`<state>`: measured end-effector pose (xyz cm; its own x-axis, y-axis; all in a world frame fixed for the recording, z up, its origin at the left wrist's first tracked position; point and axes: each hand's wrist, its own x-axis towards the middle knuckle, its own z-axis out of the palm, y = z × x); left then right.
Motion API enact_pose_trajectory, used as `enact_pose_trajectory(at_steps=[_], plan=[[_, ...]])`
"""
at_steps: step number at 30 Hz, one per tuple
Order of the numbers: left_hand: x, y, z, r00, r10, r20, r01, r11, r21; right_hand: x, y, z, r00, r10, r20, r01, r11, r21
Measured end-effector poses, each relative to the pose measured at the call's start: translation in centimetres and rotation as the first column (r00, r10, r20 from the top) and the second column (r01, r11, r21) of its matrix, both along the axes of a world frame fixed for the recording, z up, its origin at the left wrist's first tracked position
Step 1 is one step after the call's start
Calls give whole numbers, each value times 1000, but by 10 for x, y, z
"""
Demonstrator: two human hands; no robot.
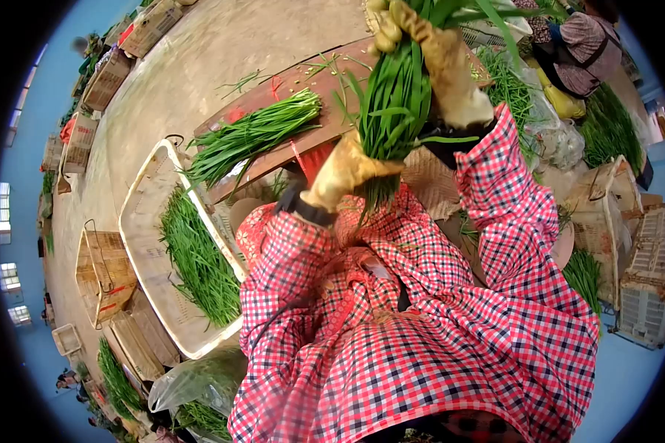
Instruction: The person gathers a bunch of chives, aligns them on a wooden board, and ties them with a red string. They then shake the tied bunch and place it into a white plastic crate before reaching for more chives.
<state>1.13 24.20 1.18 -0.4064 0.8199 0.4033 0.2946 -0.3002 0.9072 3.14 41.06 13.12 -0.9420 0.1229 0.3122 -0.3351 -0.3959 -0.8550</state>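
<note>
A bunch of garlic chives [391, 103] is held up in front of my body, between both hands. My left hand [355, 170], in a stained, pale glove, is wrapped round the lower part of the bunch. Higher up, my right hand [440, 55], gloved as well, has its fingers curled about the top of the same bunch; part of its grip is hidden by leaves. On the reddish-brown board [273, 159] to the left lies a second bundle of garlic chives [262, 133]. Loose leaf bits are scattered over the board.
A white-rimmed crate [137, 203] holding more chives [199, 258] stands at left. Clear plastic bags [558, 140] and loose greens lie at right. A co-worker [584, 52] sits at upper right. Stacked crates [646, 273] stand at the right edge, boxes [151, 26] at upper left.
</note>
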Motion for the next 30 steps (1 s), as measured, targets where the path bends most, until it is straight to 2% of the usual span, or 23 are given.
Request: enact_pose_trajectory(at_steps=[1, 2, 4, 5, 6, 7, 9, 10, 11, 13, 16, 17, 19, 20, 21, 22, 23, 26, 28, 30], plan=[[-4, 7, 17, 995, 34, 94, -35, 999, 11, -3, 6, 10, 1000, 13, 23, -14, 1000, 26], [-19, 7, 38, 998, -59, 13, 59, 997, -44, -10, 15, 17, 1000, -20, 3, 19, 996, 91], [-37, 3, 34, 987, 2, 163, -2, 1000, 1, -22, 32, 30, 983, -156, -97, 177, 945, 274], [-46, 1, 33, 983, 181, -7, -181, 981, -67, -30, 45, 31, 959, -228, -166, 274, 890, 365], [-55, -1, 32, 923, 342, -176, -365, 923, -123, -34, 56, 30, 922, -298, -249, 383, 804, 455], [-62, -6, 28, 871, 406, -275, -459, 874, -163, -45, 71, 28, 882, -331, -336, 467, 709, 529], [-70, -21, 17, 849, 446, -283, -508, 836, -208, -67, 94, 9, 807, -327, -492, 589, 511, 626], [-62, -31, 16, 836, 457, -304, -521, 836, -175, -69, 95, 4, 767, -298, -569, 640, 428, 638], [-60, -36, 15, 846, 492, -204, -531, 807, -257, -82, 99, -9, 743, -262, -615, 667, 364, 650], [-64, -48, 2, 853, 515, -83, -516, 808, -285, -115, 99, -34, 726, -209, -656, 687, 269, 675], [-61, -60, 6, 834, 545, 83, -481, 794, -373, -121, 86, -48, 691, -237, -683, 720, 149, 677], [-55, -65, 16, 822, 566, 62, -514, 784, -349, -121, 82, -49, 679, -249, -691, 729, 113, 676], [-60, -69, 20, 786, 609, 105, -551, 768, -327, -141, 121, -66, 544, -137, -828, 834, -19, 552], [-60, -70, 26, 780, 616, 110, -567, 770, -294, -162, 141, -85, 524, -101, -846, 834, -144, 533], [-60, -70, 32, 764, 632, 130, -583, 762, -282, -168, 136, -78, 501, -60, -863, 826, -265, 498], [-59, -68, 38, 750, 644, 147, -596, 756, -269, -165, 126, -79, 576, -103, -811, 775, -247, 582], [-60, -68, 42, 739, 654, 161, -609, 750, -257, -156, 114, -85, 665, -196, -721, 703, -161, 692], [-64, -74, 49, 733, 679, 55, -652, 723, -229, -147, 90, -50, 751, -337, -568, 607, 15, 794], [-66, -75, 48, 718, 694, 59, -672, 712, -204, -144, 78, -48, 783, -380, -492, 543, 34, 839], [-62, -76, 54, 710, 704, -10, -689, 692, -217, -144, 72, -57, 785, -386, -486, 515, -31, 857]])
